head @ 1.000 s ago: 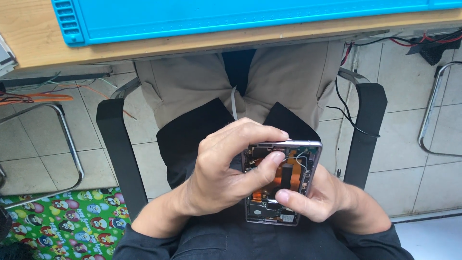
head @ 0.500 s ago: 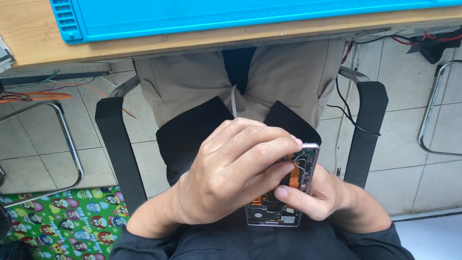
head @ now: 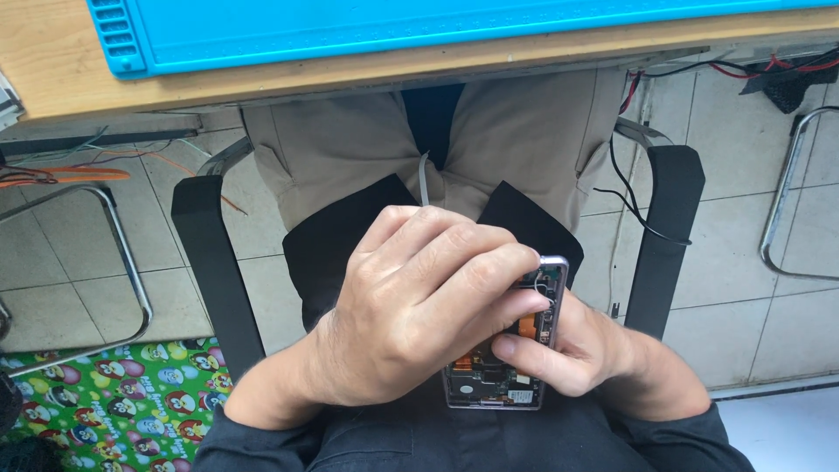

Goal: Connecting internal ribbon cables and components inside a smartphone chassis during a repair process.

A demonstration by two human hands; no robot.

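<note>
Both hands meet over the lap, well below the desk edge. Draped over most of an opened phone (head: 502,367), the left hand (head: 419,315) curls its fingers (head: 476,262) across the upper part, their tips reaching the silver frame at the top right corner. From underneath, the right hand (head: 577,350) grasps the same phone, its thumb (head: 524,350) pressed onto the exposed inside near an orange flex strip. Only the right edge and the lower end of the phone show, with small circuit parts and a grey frame; the rest is hidden under the left hand. It is held above dark clothing and beige trousers, between the two black armrests (head: 214,280) of the chair. Above, a blue mat (head: 393,26) lies on the wooden desk (head: 52,70). A colourful patterned mat (head: 96,402) covers the tiled floor at lower left.
</note>
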